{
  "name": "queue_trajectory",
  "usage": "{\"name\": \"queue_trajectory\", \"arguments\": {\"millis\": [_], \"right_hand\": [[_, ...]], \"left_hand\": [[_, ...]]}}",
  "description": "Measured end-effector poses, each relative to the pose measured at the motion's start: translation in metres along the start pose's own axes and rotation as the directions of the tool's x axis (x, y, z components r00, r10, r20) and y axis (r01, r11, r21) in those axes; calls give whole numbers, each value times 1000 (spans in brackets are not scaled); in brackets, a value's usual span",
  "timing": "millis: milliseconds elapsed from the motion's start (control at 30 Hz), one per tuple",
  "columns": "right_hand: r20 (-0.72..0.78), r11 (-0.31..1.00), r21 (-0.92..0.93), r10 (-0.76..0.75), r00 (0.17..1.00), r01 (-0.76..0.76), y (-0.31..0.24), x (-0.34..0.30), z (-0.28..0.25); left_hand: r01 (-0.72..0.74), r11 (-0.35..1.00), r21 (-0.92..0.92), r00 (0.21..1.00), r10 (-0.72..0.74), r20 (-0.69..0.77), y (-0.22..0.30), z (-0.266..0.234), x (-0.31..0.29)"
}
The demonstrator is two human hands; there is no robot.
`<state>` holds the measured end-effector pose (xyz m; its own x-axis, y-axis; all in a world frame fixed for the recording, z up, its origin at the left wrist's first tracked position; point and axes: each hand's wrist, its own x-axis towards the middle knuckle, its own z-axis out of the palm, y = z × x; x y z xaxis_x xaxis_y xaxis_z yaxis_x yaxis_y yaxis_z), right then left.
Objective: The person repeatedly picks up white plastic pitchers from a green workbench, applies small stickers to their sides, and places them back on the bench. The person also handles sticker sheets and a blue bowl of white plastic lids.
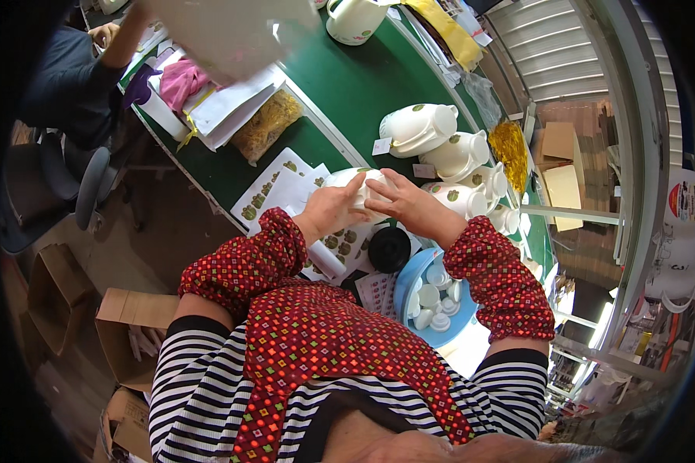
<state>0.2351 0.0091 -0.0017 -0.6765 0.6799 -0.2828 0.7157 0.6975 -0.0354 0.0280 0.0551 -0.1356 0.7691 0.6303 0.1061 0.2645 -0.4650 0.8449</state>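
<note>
My left hand (333, 208) and my right hand (421, 207) are on a white jug (343, 178), one on each side, fingers curved over it. Much of the jug is hidden behind my hands. Beneath it lie sheets of green and brown stickers (347, 245). A white roll (327, 261) rests by my left forearm. Near my right wrist sits a round black disc (389, 249). Just right of that, a light blue basin (409, 287) holds several small white caps (428, 295). More white jugs with stickers (417, 130) stand in a cluster beyond my right hand.
The green table (324, 65) runs diagonally. On it are a bag of gold-brown material (269, 125), a pink cloth (184, 83) and papers. A blurred pale object (232, 35) crosses the top. Another person (73, 85) is at far left. Cardboard boxes (131, 309) stand at lower left.
</note>
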Motion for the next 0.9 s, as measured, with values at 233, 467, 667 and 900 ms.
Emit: {"name": "queue_trajectory", "arguments": {"millis": [233, 467, 667, 900], "right_hand": [[30, 642, 257, 742, 670, -722, -35, 16, -3], [-8, 875, 273, 418, 908, -400, -18, 8, 6], [-13, 997, 79, 23, 1000, -22, 4, 1, 0], [409, 766, 4, 585, 700, -643, -16, 28, -41]], "left_hand": [[36, 999, -30, 999, -37, -19, 4, -3, 2], [65, 998, -10, 998, -65, -11, 1, 1, 2], [108, 994, 12, 991, -108, 82, 3, -3, 3], [117, 993, 30, 992, -118, 44, 8, -7, 6]]}}
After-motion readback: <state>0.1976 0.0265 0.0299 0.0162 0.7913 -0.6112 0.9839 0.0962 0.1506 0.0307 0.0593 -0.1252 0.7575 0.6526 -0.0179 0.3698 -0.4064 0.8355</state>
